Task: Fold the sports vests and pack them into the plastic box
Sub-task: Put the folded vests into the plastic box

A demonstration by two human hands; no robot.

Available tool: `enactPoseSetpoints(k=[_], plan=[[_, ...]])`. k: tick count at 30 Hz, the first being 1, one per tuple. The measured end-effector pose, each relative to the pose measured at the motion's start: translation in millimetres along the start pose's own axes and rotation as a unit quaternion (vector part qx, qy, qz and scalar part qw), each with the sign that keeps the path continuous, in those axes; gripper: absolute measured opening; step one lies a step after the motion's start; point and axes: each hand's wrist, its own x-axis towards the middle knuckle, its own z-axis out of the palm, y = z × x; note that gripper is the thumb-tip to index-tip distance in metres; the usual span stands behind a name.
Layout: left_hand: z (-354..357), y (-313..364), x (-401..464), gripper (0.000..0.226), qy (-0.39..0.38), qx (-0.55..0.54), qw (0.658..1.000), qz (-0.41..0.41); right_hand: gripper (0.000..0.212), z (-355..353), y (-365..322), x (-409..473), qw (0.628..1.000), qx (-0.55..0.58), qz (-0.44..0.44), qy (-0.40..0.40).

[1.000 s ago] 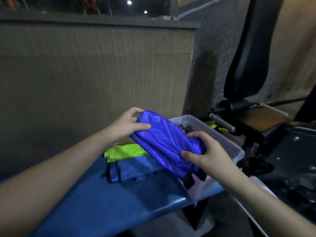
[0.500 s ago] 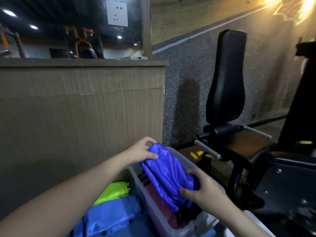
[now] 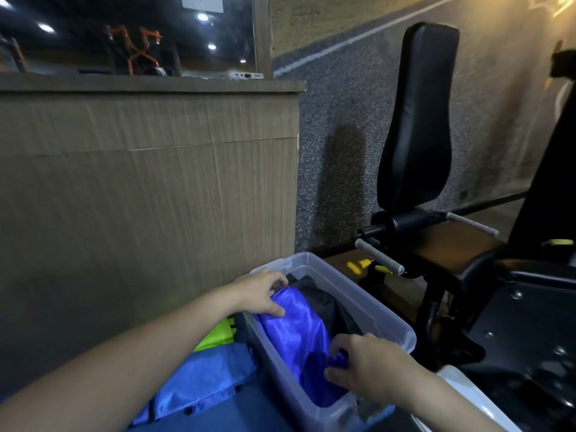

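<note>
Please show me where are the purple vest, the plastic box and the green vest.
purple vest (image 3: 293, 332): head view, on its shiny middle.
plastic box (image 3: 378, 311): head view, on its right wall.
green vest (image 3: 216, 336): head view, on its visible corner.

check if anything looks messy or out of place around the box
Nothing is spilled or damaged. The purple vest lies inside the plastic box, with the left hand and right hand holding its ends. A light blue vest and a neon green vest lie outside, beside the box.
</note>
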Motion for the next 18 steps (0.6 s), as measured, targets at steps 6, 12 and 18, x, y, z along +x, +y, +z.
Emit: enactPoseSetpoints(k=[6,12,18], plan=[[-10,3,-20,0.055,0.048,-0.104,0.993,0.023,0.04,-9,-11,-13,0.997,0.031,-0.027,0.062],[-21,-12,-68,0.041,0.091,-0.196,0.976,0.008,0.035,-16,-42,-27,0.988,0.075,-0.065,0.117],[-31,-49,-132,0.036,0.153,-0.243,0.958,-0.006,0.027,-7,-93,-34,0.978,0.1,-0.109,0.145]])
